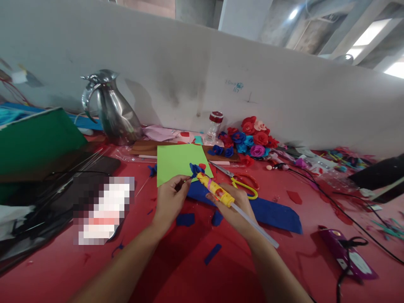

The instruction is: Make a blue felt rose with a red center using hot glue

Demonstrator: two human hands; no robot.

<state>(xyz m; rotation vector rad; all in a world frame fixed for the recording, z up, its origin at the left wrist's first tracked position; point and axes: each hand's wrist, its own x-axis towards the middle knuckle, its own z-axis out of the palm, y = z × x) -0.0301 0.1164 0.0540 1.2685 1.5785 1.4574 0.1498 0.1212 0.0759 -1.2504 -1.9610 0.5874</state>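
Observation:
My right hand (pixel 232 206) is wrapped round a yellow glue gun (pixel 221 194), with a clear glue stick (pixel 254 225) poking out of its back end. The gun's nozzle meets a small dark blue paper flower (pixel 197 169). My left hand (pixel 173 197) pinches near the flower's base; its fingertips are closed together there. Beneath and behind the flower lies a light green sheet (pixel 179 162). A long dark blue paper strip (pixel 277 214) runs under my right hand, and blue scraps (pixel 185 219) lie nearer to me on the red table (pixel 176 269).
Scissors (pixel 244 186) with yellow and red handles lie right of the green sheet. Paper roses (pixel 252 139), a jar (pixel 214 126) and a metal jug (pixel 115 109) stand at the back. A purple device (pixel 349 254) with cables is at right; a blurred-out object (pixel 105 212) at left.

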